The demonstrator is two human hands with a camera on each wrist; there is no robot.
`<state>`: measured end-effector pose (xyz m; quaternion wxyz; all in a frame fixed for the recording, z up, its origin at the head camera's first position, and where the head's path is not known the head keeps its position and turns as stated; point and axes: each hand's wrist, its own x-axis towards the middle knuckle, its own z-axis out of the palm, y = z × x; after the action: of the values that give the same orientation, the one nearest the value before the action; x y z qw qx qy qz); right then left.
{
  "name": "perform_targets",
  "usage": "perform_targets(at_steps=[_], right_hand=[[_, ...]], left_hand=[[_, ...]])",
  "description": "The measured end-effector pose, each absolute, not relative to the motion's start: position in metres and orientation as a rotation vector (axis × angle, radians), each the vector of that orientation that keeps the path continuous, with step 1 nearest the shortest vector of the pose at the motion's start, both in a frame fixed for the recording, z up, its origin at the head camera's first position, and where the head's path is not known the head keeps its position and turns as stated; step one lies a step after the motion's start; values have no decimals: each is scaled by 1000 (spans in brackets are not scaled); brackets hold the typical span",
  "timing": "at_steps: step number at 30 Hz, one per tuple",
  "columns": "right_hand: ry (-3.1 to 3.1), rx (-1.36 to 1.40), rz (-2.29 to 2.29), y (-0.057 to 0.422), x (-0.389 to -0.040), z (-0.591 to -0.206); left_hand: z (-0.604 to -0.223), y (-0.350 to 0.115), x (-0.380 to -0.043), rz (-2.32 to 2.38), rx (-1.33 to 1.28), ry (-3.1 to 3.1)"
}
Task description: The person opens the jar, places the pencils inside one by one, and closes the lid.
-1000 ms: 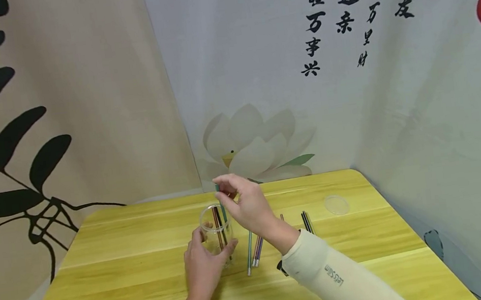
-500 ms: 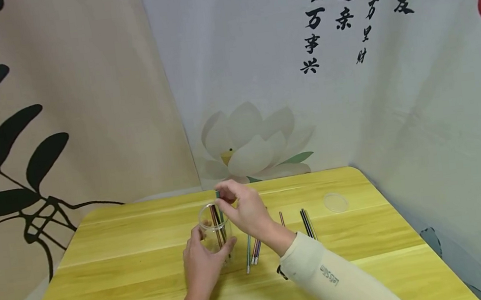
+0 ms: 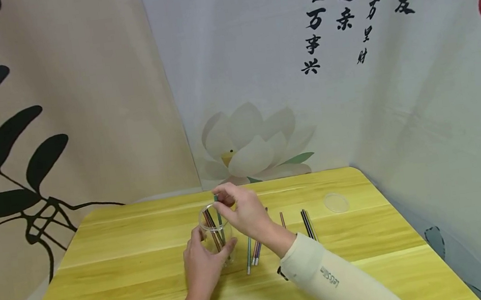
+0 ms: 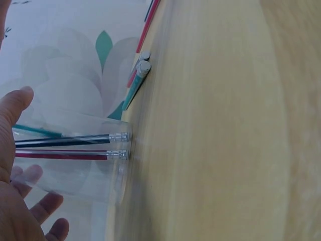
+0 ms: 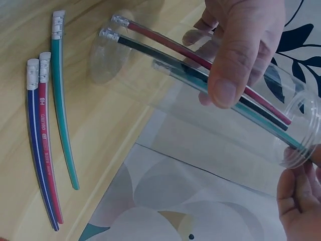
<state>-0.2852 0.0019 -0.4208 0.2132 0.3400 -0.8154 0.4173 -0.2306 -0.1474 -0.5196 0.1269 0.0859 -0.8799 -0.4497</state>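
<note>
My left hand (image 3: 203,265) grips a clear plastic jar (image 4: 85,183) round its side, thumb and fingers on opposite sides. A red pencil (image 5: 170,42) and a dark pencil (image 5: 150,52) stand leaning inside, their silvery eraser ends at the jar's bottom. At the jar's mouth my right hand (image 3: 245,211) pinches the upper end of a teal pencil (image 5: 266,120), whose lower part is inside the jar. In the right wrist view the left thumb covers part of the pencils, and the right fingers show only at the lower right edge.
Right of the jar lie another teal pencil (image 5: 62,105), a red pencil (image 5: 47,130) and a blue striped pencil (image 5: 40,150) on the wooden table (image 3: 115,263). Farther right are dark pencils (image 3: 307,224) and a clear round disc (image 3: 336,203). Printed cloth hangs behind.
My right hand has lowered the teal pencil slightly into the jar. The pencils inside now lean more to the left. The left hand keeps its grip on the jar.
</note>
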Motion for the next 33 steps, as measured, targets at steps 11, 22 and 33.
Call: perform_targets(at_steps=[11, 22, 33], right_hand=[[-2303, 953, 743, -2, -283, -416], [-2396, 954, 567, -1, -282, -410], [-2456, 950, 498, -4, -281, -404]], left_hand=[[-521, -148, -233, -1292, 217, -2541], [-521, -145, -231, -1298, 241, -2536], [-519, -146, -231, -1299, 234, -2529]])
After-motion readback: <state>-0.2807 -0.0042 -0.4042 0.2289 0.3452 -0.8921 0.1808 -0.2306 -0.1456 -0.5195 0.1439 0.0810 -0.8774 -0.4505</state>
